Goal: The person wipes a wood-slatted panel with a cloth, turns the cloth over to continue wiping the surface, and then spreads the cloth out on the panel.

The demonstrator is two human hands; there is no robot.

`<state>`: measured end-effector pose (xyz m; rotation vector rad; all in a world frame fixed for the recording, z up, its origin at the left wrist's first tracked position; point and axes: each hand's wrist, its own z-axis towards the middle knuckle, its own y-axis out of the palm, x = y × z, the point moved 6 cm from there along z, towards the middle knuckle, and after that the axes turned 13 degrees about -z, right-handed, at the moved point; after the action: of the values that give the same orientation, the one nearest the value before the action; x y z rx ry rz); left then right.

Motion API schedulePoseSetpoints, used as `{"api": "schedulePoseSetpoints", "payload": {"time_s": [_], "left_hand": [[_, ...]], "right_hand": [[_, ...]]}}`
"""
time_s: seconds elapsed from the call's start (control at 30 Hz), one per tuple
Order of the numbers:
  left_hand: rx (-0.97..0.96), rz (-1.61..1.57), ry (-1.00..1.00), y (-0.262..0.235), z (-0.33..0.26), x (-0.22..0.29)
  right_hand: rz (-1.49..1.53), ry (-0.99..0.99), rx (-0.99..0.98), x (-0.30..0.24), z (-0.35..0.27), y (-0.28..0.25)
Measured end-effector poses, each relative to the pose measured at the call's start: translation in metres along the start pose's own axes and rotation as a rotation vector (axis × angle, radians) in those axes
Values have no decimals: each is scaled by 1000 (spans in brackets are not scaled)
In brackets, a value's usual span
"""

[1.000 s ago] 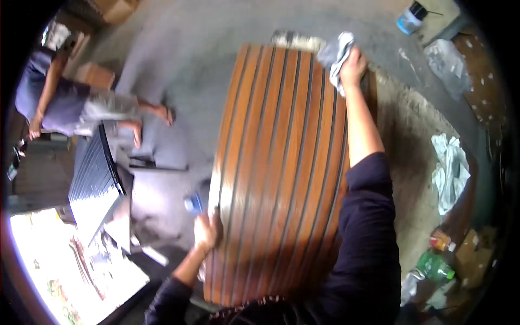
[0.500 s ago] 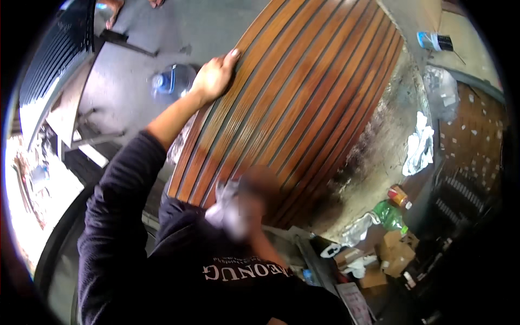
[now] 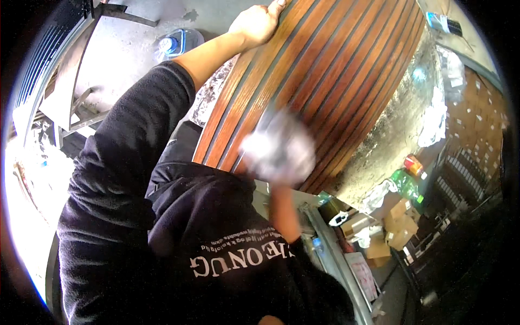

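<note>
A brown wooden panel with dark grooves between its slats lies tilted in front of me. My left hand grips its left edge near the top of the view, fingers curled over the rim. Over the panel's near end is a crumpled whitish cloth, smeared by motion. My right hand holds this cloth, which mostly covers the fingers. Whether the cloth touches the slats cannot be made out.
Beneath the panel is a pale, stained surface. A large clear jug stands left of it. To the right lie a white cloth, a green bottle and cardboard boxes. A dark slatted piece stands far left.
The cloth in my right hand has moved from close to my body up and rightward over the panel. My left hand keeps its hold on the edge. The whole view has shifted.
</note>
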<state>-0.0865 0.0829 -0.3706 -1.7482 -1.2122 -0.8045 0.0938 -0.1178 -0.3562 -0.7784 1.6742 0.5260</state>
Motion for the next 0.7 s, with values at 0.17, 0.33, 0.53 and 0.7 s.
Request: {"api": "schedulePoseSetpoints", "payload": {"time_s": [0.17, 0.33, 0.53, 0.7], "left_hand": [[-17, 76, -1, 2, -9, 0], [12, 62, 70, -12, -4, 3], [51, -15, 81, -1, 3, -18], [-55, -34, 25, 0, -5, 6]], "right_hand": [[-52, 1, -65, 13, -35, -12], [274, 108, -6, -67, 112, 108], [67, -60, -175, -3, 73, 63], [152, -292, -297, 12, -29, 27]]}}
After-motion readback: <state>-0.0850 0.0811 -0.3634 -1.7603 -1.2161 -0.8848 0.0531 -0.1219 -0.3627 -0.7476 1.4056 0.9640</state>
